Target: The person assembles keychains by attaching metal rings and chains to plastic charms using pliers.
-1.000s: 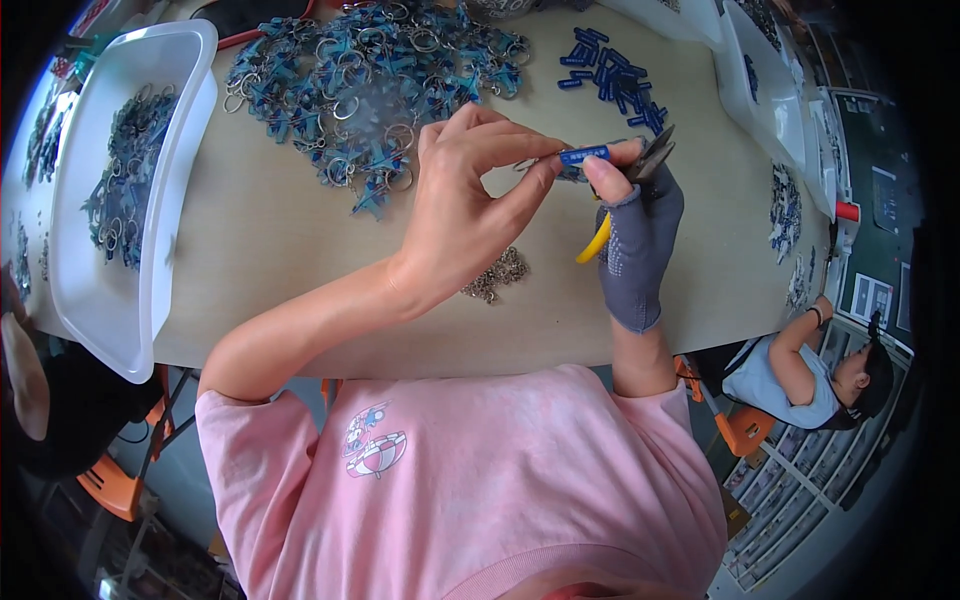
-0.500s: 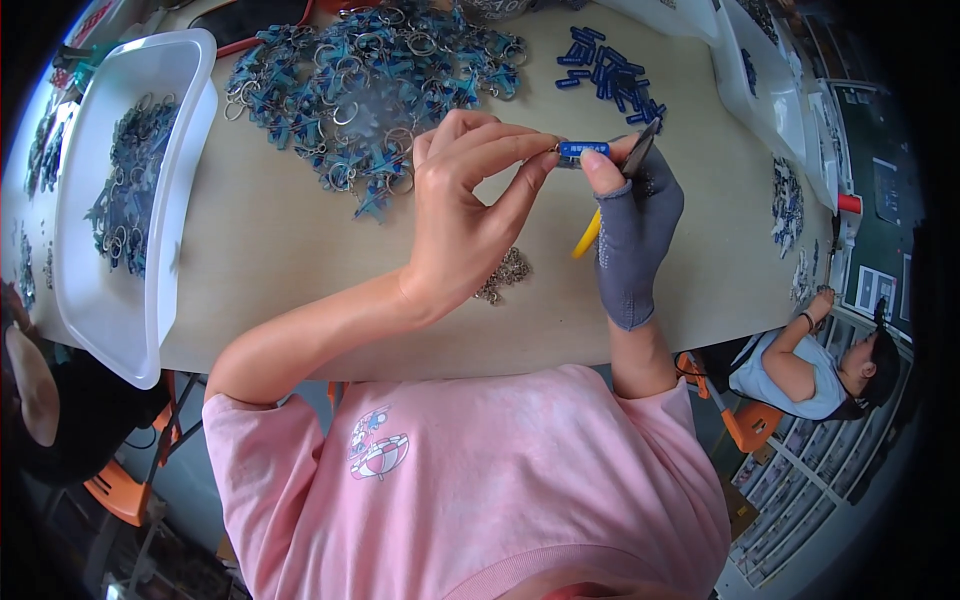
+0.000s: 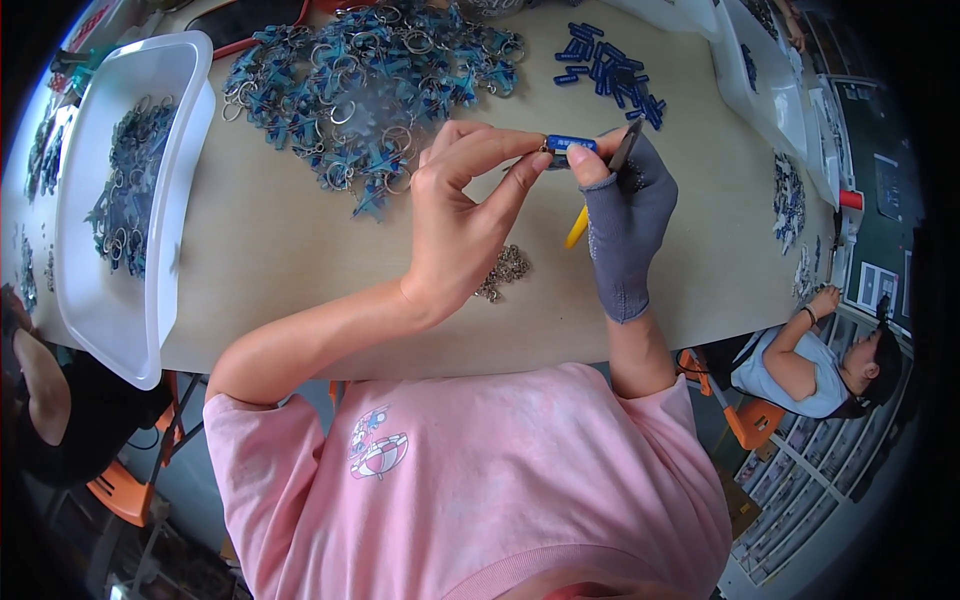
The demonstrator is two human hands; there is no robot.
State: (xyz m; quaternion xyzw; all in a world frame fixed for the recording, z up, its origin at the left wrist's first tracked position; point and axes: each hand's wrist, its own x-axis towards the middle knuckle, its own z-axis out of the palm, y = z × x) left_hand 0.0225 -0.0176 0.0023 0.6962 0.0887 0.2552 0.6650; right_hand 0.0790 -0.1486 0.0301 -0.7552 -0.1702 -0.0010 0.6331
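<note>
Nearest, at six o'clock of the hands, a small heap of silver metal chain links [image 3: 503, 270] lies on the beige tabletop [image 3: 280, 250]. The bare left hand [image 3: 462, 225] pinches a small blue plastic tag [image 3: 570, 144] by its end. The grey-gloved right hand [image 3: 626, 215] is clenched around yellow-handled pliers [image 3: 622, 155] touching the tag. The tag looks light, stiff and slick, so it is best gripped by its flat faces. Both hands have risen slightly towards twelve o'clock, nearer the pile of blue keyrings [image 3: 370, 90].
</note>
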